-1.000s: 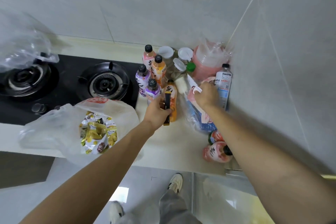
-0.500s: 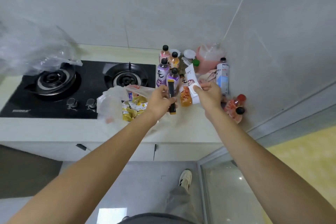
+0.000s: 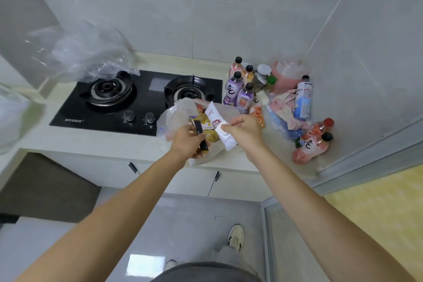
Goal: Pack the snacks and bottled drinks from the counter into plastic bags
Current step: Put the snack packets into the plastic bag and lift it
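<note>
The white snack packet [image 3: 219, 125] looks light, soft and crinkly, so pinching one end is enough. Its long side slants up toward the stove [image 3: 137, 98]. The right hand [image 3: 242, 131] grips it, and the left hand [image 3: 186, 142] grips a thin black bar [image 3: 201, 135], over the open bag [image 3: 176, 114] on the table [image 3: 270, 155].

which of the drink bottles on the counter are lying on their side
The two pink bottles at the counter's right front edge lie down; the purple, orange and pink ones by the stove stand upright.
</note>
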Motion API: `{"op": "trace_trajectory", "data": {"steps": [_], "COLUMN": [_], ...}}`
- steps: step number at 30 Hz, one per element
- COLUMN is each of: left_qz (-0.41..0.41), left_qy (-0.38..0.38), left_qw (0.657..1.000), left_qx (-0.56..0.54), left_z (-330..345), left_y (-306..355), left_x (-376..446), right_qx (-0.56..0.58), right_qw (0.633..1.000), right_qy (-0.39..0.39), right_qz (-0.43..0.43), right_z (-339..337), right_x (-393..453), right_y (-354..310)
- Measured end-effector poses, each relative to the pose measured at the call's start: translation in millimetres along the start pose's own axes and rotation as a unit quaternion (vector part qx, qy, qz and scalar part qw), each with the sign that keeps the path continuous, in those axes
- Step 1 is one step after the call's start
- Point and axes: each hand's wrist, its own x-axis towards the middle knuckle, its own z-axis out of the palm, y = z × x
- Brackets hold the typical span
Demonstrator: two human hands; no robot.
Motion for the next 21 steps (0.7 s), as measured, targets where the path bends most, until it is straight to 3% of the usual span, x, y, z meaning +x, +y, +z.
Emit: {"op": "trace_trajectory", "data": {"steps": [6, 13, 16, 19, 21], "left_qz": [-0.008, 0.0, -0.001, 0.053, 0.12], "left_qy": [0.008, 0.071, 0.077, 0.083, 0.09], "left_qw": [0.997, 0.966, 0.949, 0.901, 0.852], "left_qx": [0.076, 0.248, 0.305, 0.422, 0.501], "left_z": [20.1, 33.6, 35.0, 36.4, 34.7], "left_y": [1.4, 14.7, 14.3, 13.3, 4.9], "left_x": [16.4, 68.8, 91.5, 93.5, 88.1], "right_qx": [-0.241, -0.373, -0.352, -0.333, -0.36], "right_qw": [0.966, 0.906, 0.909, 0.911, 0.89], "right_qy": [-0.039, -0.05, -0.064, -0.109, -0.121], "right_qz": [-0.085, -0.195, -0.215, -0.217, -0.253], "right_z": [0.4, 19.5, 28.2, 30.2, 24.5], "right_x": [16.9, 65.7, 86.7, 102.4, 107.8], "right_y": [11.1, 9.6, 15.4, 26.3, 36.4]}}
